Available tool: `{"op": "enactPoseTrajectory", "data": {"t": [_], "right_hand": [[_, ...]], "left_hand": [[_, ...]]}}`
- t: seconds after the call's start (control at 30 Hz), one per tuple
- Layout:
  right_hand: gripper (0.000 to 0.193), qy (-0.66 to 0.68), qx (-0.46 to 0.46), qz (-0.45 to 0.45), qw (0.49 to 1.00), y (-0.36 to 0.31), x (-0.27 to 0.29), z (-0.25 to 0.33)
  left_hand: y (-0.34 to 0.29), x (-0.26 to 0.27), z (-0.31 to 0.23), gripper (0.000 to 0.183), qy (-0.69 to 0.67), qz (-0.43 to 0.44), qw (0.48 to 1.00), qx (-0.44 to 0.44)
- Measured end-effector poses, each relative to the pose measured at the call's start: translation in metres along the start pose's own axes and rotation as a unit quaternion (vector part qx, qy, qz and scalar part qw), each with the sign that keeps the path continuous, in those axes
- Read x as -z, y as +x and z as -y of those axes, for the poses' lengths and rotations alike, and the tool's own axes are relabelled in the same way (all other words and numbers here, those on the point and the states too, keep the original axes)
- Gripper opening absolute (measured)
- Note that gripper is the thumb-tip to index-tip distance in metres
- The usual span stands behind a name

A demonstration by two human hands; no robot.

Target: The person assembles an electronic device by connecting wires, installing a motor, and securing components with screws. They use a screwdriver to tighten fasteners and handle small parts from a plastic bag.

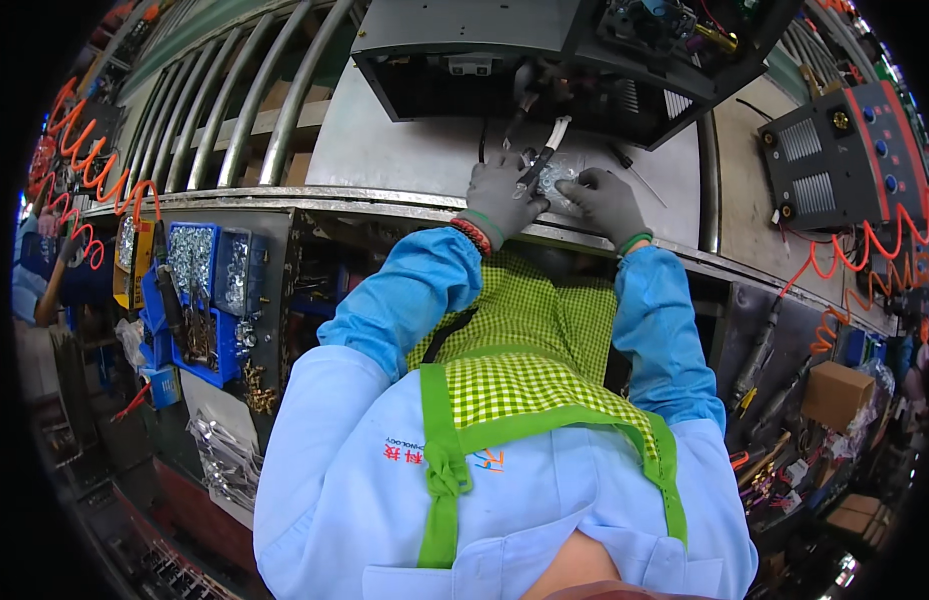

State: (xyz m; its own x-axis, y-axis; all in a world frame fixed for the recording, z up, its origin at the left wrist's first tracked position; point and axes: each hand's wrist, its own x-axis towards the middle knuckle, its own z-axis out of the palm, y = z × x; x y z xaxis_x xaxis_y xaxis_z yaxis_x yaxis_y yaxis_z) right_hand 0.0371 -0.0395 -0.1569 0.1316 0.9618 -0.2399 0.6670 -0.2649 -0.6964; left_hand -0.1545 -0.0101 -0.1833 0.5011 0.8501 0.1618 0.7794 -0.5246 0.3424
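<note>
The cabinet (465, 28), probably heavy and stiff, runs off the upper edge, its inside mostly too dark to read. At its near side the left grip (509, 196) seems narrowed on a black cable (541, 163), likely light and bendy, best taken by the dark sleeve below its white tips. Also before the cabinet, the right grip (601, 203) meets a clear packet (553, 183), likely slippery, contents unclear; whether its curled fingers hold anything, I cannot tell.

The dark metal housing (485, 30) is cut off by the frame's top edge, and shiny pieces (557, 182) at upper centre are too small to identify.
</note>
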Motion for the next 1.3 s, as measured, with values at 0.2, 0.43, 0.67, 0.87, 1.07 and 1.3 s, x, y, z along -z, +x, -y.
{"op": "enactPoseTrajectory", "data": {"t": [0.2,0.43,0.67,0.87,1.07,1.3], "right_hand": [[0.028,0.099,0.077,-0.019,0.992,0.010,-0.016,-0.014],[0.024,0.311,-0.091,0.151,0.934,-0.001,-0.003,-0.008],[0.029,0.189,-0.019,0.197,0.962,-0.003,-0.002,-0.001],[0.043,-0.095,0.082,0.049,0.991,-0.003,-0.013,0.001],[0.046,-0.191,0.054,0.024,0.980,0.003,-0.007,0.011],[0.052,0.113,-0.046,0.076,0.990,0.006,0.019,-0.015]], "left_hand": [[0.009,-0.002,0.001,0.025,-0.022,0.031,0.999,0.006],[0.018,-0.022,0.009,0.021,-0.020,0.010,0.999,0.026],[0.011,-0.004,-0.005,0.024,-0.018,-0.011,0.999,0.034],[0.011,-0.003,-0.011,0.026,-0.011,-0.002,0.998,0.059],[0.013,-0.005,-0.006,0.024,-0.004,0.017,0.999,0.047],[0.022,0.014,-0.004,0.024,0.022,0.134,0.988,0.066]]}}
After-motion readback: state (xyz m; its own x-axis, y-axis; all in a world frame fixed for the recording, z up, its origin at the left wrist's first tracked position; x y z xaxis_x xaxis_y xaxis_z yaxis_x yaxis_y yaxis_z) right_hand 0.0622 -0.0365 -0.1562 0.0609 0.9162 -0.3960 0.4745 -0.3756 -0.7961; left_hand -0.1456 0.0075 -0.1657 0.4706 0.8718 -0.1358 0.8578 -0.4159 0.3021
